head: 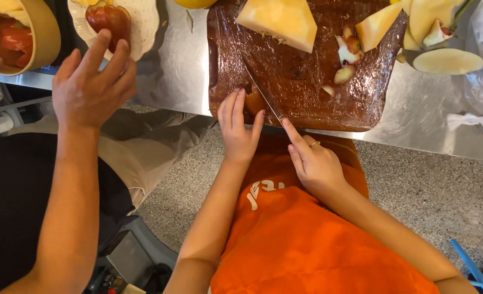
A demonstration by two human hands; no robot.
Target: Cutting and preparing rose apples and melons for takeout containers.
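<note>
Dark brown cutting board (307, 92), pale yellow fruit wedge (279, 22), orange apron (307, 239)

Glossy plastic film wraps the wooden cutting board (307, 92) on a brushed steel counter (181, 71).

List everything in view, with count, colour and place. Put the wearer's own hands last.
cutting board: one, dark brown, on the steel counter
knife: one, on the board's near edge
melon wedges: several, pale yellow, far side of board
fruit scraps: a few, pale and red, on the board
peel: one, pale, right of board
red fruit: one, on a white plate
bowl: one, tan, far left
co-worker's hand: one, reaching toward the plate
apron: one, orange
left hand: on the board's edge
right hand: holds the knife
</note>
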